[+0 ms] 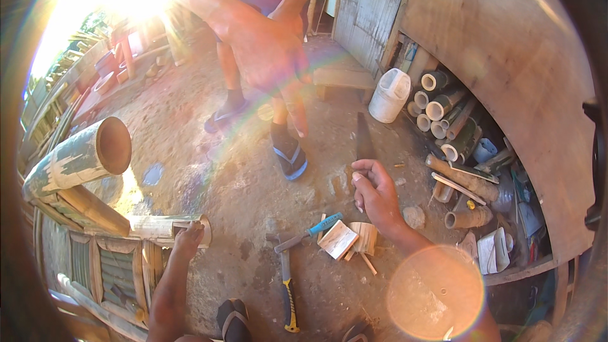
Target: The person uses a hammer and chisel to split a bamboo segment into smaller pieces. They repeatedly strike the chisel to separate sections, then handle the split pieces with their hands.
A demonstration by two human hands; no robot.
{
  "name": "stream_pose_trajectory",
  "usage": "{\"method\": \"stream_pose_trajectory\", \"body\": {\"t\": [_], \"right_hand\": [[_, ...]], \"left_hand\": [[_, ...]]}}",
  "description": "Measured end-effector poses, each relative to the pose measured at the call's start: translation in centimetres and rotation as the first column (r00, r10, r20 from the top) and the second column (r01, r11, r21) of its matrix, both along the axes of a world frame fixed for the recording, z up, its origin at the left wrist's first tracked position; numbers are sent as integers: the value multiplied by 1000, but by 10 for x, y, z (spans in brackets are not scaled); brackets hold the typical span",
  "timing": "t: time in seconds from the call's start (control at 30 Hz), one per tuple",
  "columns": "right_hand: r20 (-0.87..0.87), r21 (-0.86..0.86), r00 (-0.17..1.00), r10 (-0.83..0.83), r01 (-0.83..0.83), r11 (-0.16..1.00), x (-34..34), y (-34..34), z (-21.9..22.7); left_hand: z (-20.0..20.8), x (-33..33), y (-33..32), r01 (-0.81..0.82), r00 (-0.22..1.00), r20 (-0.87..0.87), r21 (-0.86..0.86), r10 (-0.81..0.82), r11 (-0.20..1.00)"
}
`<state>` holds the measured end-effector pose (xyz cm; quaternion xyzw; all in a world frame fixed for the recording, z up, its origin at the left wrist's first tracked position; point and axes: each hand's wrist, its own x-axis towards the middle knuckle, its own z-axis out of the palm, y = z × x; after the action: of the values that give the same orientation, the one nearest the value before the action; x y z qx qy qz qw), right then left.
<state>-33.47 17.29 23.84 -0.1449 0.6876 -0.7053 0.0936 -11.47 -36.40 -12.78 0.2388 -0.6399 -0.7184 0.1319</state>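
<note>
My left hand (189,239) grips the open end of a pale bamboo tube (149,227) lying across a wooden frame at the left. My right hand (377,196) has its fingers curled, and a dark, flat-bladed tool (364,136) points away from it; its handle is hidden by the fingers. On the ground between my hands lies a hammer (289,288) with a yellow and black grip. A teal-handled tool (325,224) with a flat metal blade rests at the hammer's head. Beside it are short split pieces of wood or bamboo (339,239).
Another person's hand (266,57) reaches down ahead, above sandalled feet (288,152). A thick bamboo section (82,158) stands tilted at left. At right are a white container (389,95), stacked bamboo tubes (437,111), a loose stone (414,217) and a large wooden panel (506,57).
</note>
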Motion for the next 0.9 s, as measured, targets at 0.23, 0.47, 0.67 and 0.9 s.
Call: {"method": "stream_pose_trajectory", "body": {"t": [0.23, 0.47, 0.67, 0.9], "right_hand": [[8, 37, 999, 31, -31, 999, 2, -10, -5], [-29, 91, 998, 53, -51, 995, 3, -26, -11], [-175, 202, 980, 97, -61, 977, 4, -47, -21], [-140, 192, 979, 148, -120, 974, 14, -43, -20]], "left_hand": [[79, -7, 45, -252, 961, 202, 343, 191, 905], [67, -32, 48, -462, 856, 334, 153, 394, 874], [41, -47, 42, -584, 533, 502, -364, 681, 726], [51, -61, 59, -620, 375, 397, -565, 838, 545]]}}
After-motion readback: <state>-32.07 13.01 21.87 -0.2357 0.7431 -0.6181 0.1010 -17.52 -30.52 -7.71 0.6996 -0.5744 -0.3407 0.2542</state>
